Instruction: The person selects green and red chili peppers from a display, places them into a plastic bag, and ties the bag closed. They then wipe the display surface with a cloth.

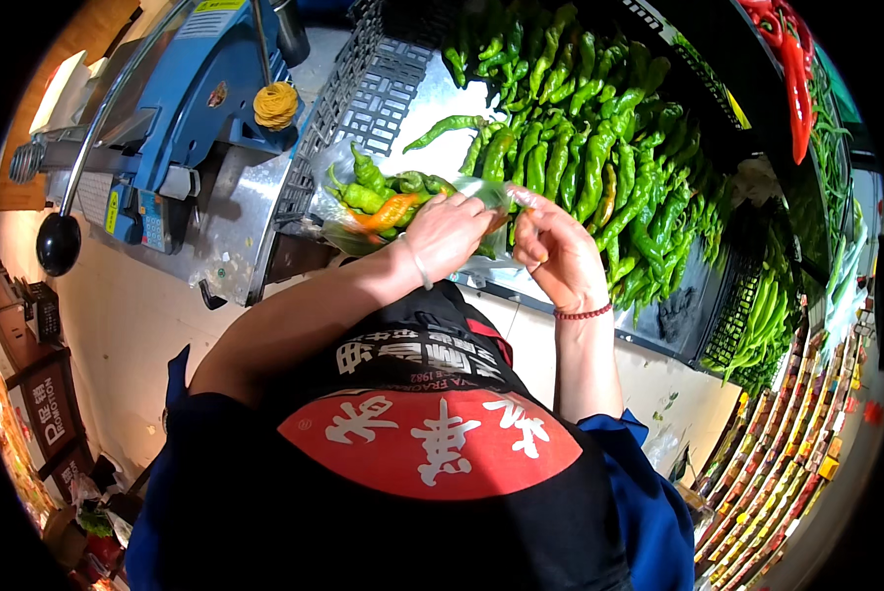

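Observation:
A clear plastic bag [331,173] of green peppers, with an orange-tinged pepper [390,213] among them, lies before me at the counter's front. My left hand [449,233] grips the bag near its gathered mouth, fingers over the film. Just right of it, my right hand [556,244] pinches the loose end of the bag between thumb and forefinger, with its other fingers curled. Behind both hands, long green peppers [560,159] are heaped in rows on a metal display surface. One single pepper [442,133] points left from the heap.
Left of the bag stands a black plastic crate [323,125]. Beyond it is a blue machine [190,103] with a keypad and a black-knobbed lever [58,244]. Red peppers [795,89] sit at upper right, above more green peppers [763,318]. Packaged goods [781,458] line shelves at lower right.

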Tool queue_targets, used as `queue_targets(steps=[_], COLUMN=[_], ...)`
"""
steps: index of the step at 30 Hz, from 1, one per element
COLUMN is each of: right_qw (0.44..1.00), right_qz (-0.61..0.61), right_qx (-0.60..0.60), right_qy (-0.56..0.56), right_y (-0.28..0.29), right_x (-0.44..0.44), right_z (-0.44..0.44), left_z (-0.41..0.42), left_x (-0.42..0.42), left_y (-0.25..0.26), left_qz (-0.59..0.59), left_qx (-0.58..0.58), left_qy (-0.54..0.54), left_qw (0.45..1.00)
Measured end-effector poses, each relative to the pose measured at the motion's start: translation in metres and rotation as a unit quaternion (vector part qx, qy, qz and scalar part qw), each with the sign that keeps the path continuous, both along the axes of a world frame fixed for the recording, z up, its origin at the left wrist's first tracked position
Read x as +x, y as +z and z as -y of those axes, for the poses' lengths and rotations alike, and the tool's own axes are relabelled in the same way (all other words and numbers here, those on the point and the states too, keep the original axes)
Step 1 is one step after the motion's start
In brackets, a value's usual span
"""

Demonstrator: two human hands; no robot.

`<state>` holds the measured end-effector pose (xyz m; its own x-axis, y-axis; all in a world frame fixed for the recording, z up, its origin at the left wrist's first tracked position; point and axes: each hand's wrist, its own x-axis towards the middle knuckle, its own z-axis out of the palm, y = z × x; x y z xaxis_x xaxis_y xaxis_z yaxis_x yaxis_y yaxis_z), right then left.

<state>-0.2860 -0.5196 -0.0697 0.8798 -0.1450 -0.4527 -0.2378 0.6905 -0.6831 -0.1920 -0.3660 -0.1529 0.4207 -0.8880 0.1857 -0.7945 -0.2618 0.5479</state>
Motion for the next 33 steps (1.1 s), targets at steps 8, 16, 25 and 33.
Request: queue_targets(steps=[8,16,25,33], right_qw=[1.000,0.999,0.998,0.995], right_qz=[0.008,0.011,0.026,0.059], right_qx=[-0.022,-0.041,-0.050,-0.077], right_qy=[0.011,0.007,0.012,-0.029], right_y=[-0.003,0.000,0.004,0.010], right_x=[-0.005,-0.015,-0.004,-0.005], right_z=[-0.015,-0.019,-0.028,-0.035], left_z=[0.009,-0.087,-0.118,-0.126], left_x=[-0.012,0.019,0.075,0.070], left_y=[-0.012,0.038,0.019,0.011], left_qz=[0.132,0.034,-0.141,-0.340], left_qx=[0.171,-0.143,0.001,-0.146], left_qy=[0.017,0.215,0.360,0.299], left_qw=[0.976,0.965,0.922,0.880])
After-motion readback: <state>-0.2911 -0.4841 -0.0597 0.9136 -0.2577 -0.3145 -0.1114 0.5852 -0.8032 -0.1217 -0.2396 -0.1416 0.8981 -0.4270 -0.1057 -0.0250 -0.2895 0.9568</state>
